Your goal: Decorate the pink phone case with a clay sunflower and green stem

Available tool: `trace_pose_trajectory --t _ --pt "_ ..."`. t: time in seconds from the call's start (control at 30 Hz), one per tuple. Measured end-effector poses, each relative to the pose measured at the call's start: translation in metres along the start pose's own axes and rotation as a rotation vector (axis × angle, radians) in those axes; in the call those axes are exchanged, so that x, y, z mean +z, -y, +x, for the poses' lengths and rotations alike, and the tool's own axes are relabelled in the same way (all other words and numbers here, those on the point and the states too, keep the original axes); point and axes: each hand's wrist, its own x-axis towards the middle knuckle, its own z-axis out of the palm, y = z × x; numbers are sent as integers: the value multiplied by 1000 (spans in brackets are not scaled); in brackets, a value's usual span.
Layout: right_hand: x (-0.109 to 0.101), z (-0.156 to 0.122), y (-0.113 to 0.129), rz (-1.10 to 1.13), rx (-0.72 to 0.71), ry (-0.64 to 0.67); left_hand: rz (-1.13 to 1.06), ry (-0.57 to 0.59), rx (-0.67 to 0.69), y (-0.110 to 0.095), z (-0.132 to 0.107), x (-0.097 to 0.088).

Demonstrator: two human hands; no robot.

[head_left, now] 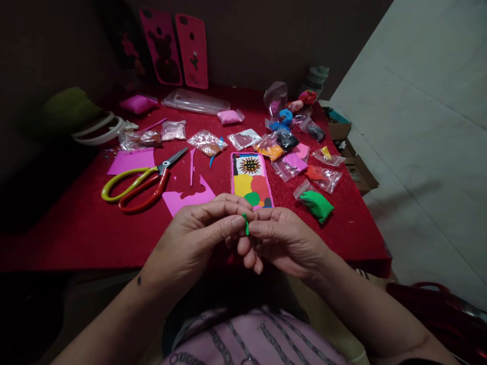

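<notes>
Between the fingertips of my left hand (213,223) and my right hand (281,235) is a small, thin strip of bright green clay (246,224). Both hands pinch it together, just above the near edge of the table. Behind them lies a phone case (245,185) with a pink rim, covered in yellow, red, green and white patches and a dark sun shape. Its lower end is partly hidden by my fingers. To the right is a plastic bag of green clay (317,204).
Scissors (146,182) with yellow and red handles lie left on the red tablecloth (95,238), beside cut pink sheets (190,196). Several clay bags (281,149) spread across the right side. Two decorated pink phone cases (193,50) lean at the back. Cardboard boxes (357,167) stand beyond the right edge.
</notes>
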Motion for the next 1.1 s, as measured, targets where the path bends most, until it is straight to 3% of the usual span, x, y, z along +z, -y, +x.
trace_pose_trajectory --t 1.1 --pt "0 -2 4 -47 59 -73 -123 55 -76 0 -2 2"
